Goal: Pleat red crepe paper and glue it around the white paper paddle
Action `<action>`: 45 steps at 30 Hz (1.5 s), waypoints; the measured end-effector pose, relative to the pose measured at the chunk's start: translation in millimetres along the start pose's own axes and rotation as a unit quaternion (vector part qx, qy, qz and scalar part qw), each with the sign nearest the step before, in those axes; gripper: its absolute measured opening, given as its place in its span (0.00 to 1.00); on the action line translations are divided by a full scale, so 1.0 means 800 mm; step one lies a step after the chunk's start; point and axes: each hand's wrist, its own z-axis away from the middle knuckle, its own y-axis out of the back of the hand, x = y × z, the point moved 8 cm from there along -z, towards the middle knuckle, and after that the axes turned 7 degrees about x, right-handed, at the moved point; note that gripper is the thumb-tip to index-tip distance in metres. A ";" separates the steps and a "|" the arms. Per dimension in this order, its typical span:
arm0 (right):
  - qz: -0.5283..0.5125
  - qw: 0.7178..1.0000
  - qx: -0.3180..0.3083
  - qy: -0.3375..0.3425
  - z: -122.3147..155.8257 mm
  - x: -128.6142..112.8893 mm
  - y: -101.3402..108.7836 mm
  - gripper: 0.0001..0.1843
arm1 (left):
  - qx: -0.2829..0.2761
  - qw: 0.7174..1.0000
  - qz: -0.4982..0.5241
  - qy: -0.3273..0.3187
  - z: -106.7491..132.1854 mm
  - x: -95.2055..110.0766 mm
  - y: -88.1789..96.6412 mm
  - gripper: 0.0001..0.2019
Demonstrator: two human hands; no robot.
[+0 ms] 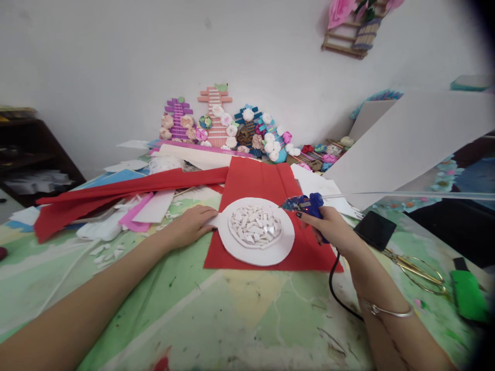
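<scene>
A round white cardboard cutout (286, 234) with a short handle lies flat on a sheet of red fabric or paper (259, 178). Many small white cut pieces (255, 225) cover its middle, ringed by a raised white edge. My left hand (196, 222) grips the cutout's handle between fingers and thumb at its left side. In my right hand (328, 226) is a blue hot glue gun (309, 202), its nozzle pointing left over the cutout's right rim. A clear glue stick (386, 195) extends from its back, and a black cord hangs below.
At right lie a black phone-like slab (375, 229), gold-handled scissors (419, 270) and a green object (468, 293). Red strips (154, 183), paper scraps and a white power strip (101, 228) are at left. Decorated stick crafts (216, 118) lean on the wall.
</scene>
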 end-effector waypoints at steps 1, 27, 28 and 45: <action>-0.007 1.000 -0.001 0.012 -0.001 -0.002 -0.002 0.19 | 0.000 1.000 0.000 0.001 0.000 0.000 0.000 0.19; 0.048 0.992 0.042 0.114 -0.012 -0.027 -0.060 0.17 | -0.001 1.000 0.011 -0.005 -0.004 0.002 0.000 0.17; 0.048 0.992 0.038 0.112 -0.011 -0.028 -0.063 0.17 | -0.001 1.000 0.010 -0.005 -0.004 0.002 0.000 0.17; 0.033 0.982 -0.060 0.174 0.019 -0.059 -0.102 0.13 | -0.011 1.000 0.011 -0.003 -0.005 0.005 0.000 0.15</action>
